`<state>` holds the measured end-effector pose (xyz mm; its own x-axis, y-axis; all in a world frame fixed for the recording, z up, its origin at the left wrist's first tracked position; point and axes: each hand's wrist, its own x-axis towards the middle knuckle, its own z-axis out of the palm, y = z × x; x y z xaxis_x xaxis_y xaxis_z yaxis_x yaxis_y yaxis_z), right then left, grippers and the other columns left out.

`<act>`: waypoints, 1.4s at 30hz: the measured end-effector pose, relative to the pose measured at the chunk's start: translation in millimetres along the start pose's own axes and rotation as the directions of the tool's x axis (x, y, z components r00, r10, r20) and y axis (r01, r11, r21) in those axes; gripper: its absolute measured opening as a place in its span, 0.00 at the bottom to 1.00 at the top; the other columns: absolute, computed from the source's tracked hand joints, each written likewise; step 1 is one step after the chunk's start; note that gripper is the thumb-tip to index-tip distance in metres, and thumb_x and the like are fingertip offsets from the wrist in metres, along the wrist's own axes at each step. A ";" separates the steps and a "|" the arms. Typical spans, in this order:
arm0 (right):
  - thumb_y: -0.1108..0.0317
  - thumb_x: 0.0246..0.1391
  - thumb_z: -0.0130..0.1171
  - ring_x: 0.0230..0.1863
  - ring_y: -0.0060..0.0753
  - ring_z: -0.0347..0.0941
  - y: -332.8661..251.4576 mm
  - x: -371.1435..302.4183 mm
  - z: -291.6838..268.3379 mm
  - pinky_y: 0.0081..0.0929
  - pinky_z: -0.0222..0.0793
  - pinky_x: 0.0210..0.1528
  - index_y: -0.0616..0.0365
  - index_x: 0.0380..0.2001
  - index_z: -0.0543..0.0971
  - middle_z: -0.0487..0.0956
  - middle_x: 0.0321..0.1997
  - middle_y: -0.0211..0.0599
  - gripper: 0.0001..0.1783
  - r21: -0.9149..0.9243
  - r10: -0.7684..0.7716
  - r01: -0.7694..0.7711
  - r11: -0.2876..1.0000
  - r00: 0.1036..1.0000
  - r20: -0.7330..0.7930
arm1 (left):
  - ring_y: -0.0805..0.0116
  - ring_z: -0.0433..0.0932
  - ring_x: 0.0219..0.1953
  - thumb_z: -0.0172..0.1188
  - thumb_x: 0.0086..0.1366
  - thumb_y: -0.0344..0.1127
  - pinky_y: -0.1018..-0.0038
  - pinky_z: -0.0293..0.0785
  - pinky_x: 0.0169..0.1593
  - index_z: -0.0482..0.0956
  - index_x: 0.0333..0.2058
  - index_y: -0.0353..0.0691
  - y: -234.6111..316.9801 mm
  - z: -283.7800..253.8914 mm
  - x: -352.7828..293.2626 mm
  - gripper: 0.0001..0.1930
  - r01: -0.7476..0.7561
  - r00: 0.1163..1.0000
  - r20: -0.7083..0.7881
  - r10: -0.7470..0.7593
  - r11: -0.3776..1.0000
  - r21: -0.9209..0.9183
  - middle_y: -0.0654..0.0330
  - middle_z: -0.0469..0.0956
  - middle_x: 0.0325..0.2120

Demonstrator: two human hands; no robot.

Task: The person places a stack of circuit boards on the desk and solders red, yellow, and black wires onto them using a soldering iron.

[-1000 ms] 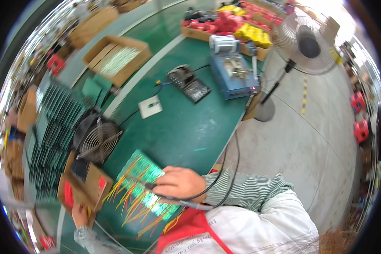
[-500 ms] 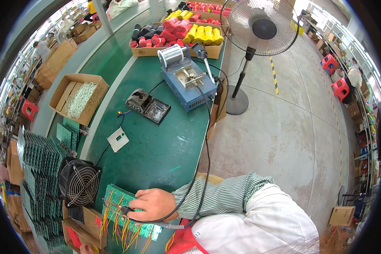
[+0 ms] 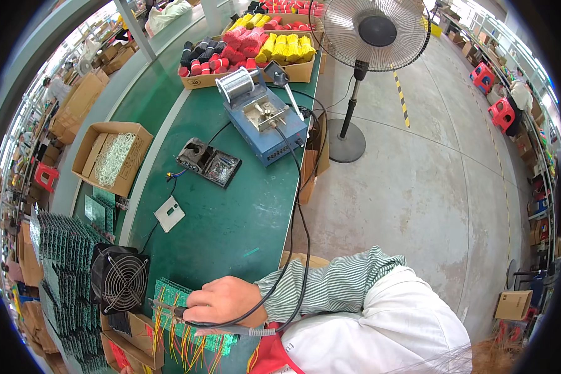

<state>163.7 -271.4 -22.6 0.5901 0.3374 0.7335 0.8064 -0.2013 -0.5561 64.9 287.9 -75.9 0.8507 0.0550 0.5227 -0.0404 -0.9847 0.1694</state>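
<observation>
My right hand (image 3: 225, 302) is closed around the handle of a soldering iron (image 3: 179, 313), its metal front end pointing left. A black cable runs from the tool, looping over my forearm. Under the hand lies a green circuit board panel (image 3: 168, 288) with yellow and red wires (image 3: 184, 346) hanging toward me. The iron's tip is over the panel's left part; whether it touches cannot be made out. Of my left hand (image 3: 127, 370) only a sliver shows at the lower edge, beside a cardboard box (image 3: 144, 356) holding red wires. Its fingers are hidden.
A black fan (image 3: 124, 280) stands left of the panel, beside tall stacks of circuit boards (image 3: 65, 280). Farther off are a blue solder feeder (image 3: 265, 128), an iron stand (image 3: 209, 162), a box of pale loops (image 3: 112, 159) and bundled wires (image 3: 243, 47). A pedestal fan (image 3: 377, 31) stands right.
The whole view has shifted slightly. My right hand keeps its grip on the iron, its tip still over the panel's left side. My left fingertips have dropped almost out of the picture.
</observation>
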 end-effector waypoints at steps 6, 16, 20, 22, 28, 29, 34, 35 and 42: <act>0.60 0.52 0.59 0.25 0.41 0.73 2.4 -7.9 -22.1 0.34 0.69 0.24 0.56 0.39 0.71 0.72 0.32 0.37 0.16 0.126 0.106 -0.109 0.986 0.994 0.031 | 0.59 0.75 0.23 0.63 0.60 0.44 0.67 0.75 0.29 0.81 0.25 0.40 121.1 -38.1 32.0 0.13 -0.080 0.966 -0.204 0.159 0.934 0.347 0.55 0.77 0.21; 0.62 0.51 0.58 0.26 0.42 0.73 10.8 -22.1 -40.9 0.33 0.70 0.26 0.55 0.38 0.71 0.72 0.32 0.37 0.14 0.257 0.156 -0.132 0.957 0.985 -0.074 | 0.58 0.75 0.25 0.55 0.65 0.45 0.66 0.75 0.34 0.79 0.38 0.40 30.4 31.7 39.2 0.14 -0.160 0.980 0.140 0.142 0.979 0.125 0.57 0.78 0.25; 0.65 0.48 0.59 0.26 0.41 0.73 23.0 -31.8 -54.2 0.33 0.70 0.26 0.55 0.37 0.71 0.73 0.30 0.36 0.13 0.242 0.209 -0.178 0.954 0.972 -0.109 | 0.58 0.75 0.26 0.52 0.67 0.46 0.65 0.74 0.36 0.78 0.44 0.40 311.3 -46.1 66.4 0.17 -0.189 0.926 0.331 0.181 0.982 -0.006 0.57 0.79 0.27; 0.65 0.47 0.59 0.25 0.41 0.73 26.7 -34.8 -57.2 0.33 0.69 0.25 0.55 0.35 0.71 0.73 0.29 0.36 0.12 0.267 0.220 -0.182 0.946 0.968 -0.119 | 0.57 0.76 0.28 0.53 0.66 0.43 0.64 0.74 0.36 0.79 0.38 0.37 329.4 -43.8 66.7 0.15 -0.164 0.933 0.308 0.184 0.982 -0.090 0.54 0.78 0.26; 0.65 0.46 0.59 0.23 0.41 0.72 33.5 -42.5 -69.0 0.33 0.68 0.23 0.55 0.33 0.72 0.73 0.25 0.35 0.11 0.319 0.246 -0.188 0.929 0.957 -0.153 | 0.59 0.75 0.31 0.57 0.64 0.34 0.70 0.73 0.39 0.77 0.37 0.37 397.3 -42.5 74.8 0.08 -0.095 0.824 0.553 0.127 0.992 -0.087 0.53 0.77 0.32; 0.65 0.46 0.59 0.23 0.40 0.72 34.2 -43.3 -69.8 0.33 0.67 0.22 0.55 0.32 0.72 0.73 0.24 0.35 0.11 0.319 0.242 -0.183 0.930 0.958 -0.156 | 0.60 0.75 0.31 0.58 0.63 0.33 0.70 0.72 0.38 0.76 0.36 0.37 390.4 -37.9 74.2 0.07 -0.148 0.801 0.568 0.187 0.982 -0.115 0.54 0.77 0.32; 0.65 0.46 0.60 0.23 0.40 0.73 36.9 -38.6 -76.7 0.33 0.68 0.22 0.55 0.31 0.73 0.74 0.23 0.35 0.09 0.336 0.250 -0.196 0.921 0.960 -0.128 | 0.64 0.75 0.31 0.56 0.65 0.34 0.72 0.72 0.38 0.76 0.36 0.38 393.4 -30.1 61.4 0.06 0.085 0.716 0.698 -0.002 0.993 -0.084 0.57 0.76 0.30; 0.65 0.46 0.60 0.23 0.40 0.73 36.1 -36.1 -81.1 0.33 0.69 0.23 0.55 0.30 0.74 0.74 0.23 0.35 0.09 0.336 0.259 -0.209 0.918 0.959 -0.112 | 0.65 0.75 0.30 0.54 0.67 0.35 0.73 0.72 0.37 0.77 0.35 0.39 381.2 -26.8 54.3 0.07 0.136 0.680 0.733 -0.029 0.987 -0.086 0.57 0.77 0.30; 0.69 0.43 0.67 0.21 0.35 0.76 26.9 -21.6 -118.0 0.27 0.70 0.24 0.57 0.31 0.76 0.77 0.21 0.35 0.11 0.423 0.405 -0.405 0.811 0.909 0.095 | 0.61 0.75 0.24 0.63 0.54 0.27 0.72 0.70 0.29 0.76 0.27 0.34 420.4 -11.4 61.3 0.05 0.301 0.770 0.635 -0.062 0.913 -0.276 0.55 0.74 0.22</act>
<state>177.3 -392.6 -7.3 0.8596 0.3122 0.4045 0.3975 0.0888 -0.9133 94.1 -120.8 36.9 0.9903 -0.0016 -0.1386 0.0746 -0.8365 0.5429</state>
